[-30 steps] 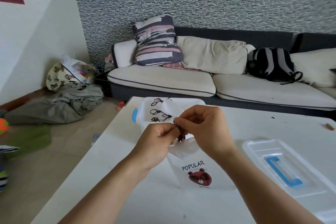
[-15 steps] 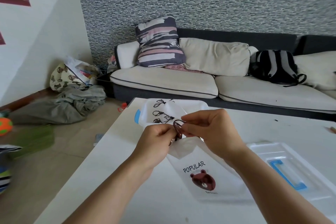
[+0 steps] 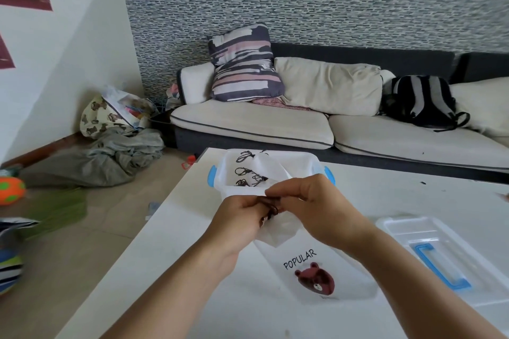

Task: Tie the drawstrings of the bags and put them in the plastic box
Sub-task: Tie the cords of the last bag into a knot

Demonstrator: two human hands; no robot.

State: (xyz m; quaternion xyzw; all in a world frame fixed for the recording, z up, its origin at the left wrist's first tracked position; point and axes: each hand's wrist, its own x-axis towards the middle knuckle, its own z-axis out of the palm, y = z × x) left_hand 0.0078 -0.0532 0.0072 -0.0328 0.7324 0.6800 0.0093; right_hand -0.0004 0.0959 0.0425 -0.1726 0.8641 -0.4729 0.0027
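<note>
Both hands meet over the tabletop [image 3: 154,270], just in front of the box [image 3: 220,187]. Left hand [image 3: 237,217] has fingers curled, pinching the dark drawstring [image 3: 271,208] at the bag's gathered neck. Right hand [image 3: 311,209] also has fingers curled, pinching the same drawstring from the other side; the two sets of fingertips are almost touching. The cord shows only as a small dark knot-like bunch between them, detail too small to read.

Bag [image 3: 316,272] is white, with "POPULAR" and a brown bear print. Its body lies flat on the tabletop below the hands, and the neck is lifted up into the fingers.

Box is clear with blue latches, open, directly behind the hands. White bags [image 3: 261,170] with dark tied cords are already inside.

Lid [image 3: 429,253], clear with a blue handle, lies flat on the tabletop to the right, apart from the box.

Sofa [image 3: 275,124] sits behind the tabletop.
</note>
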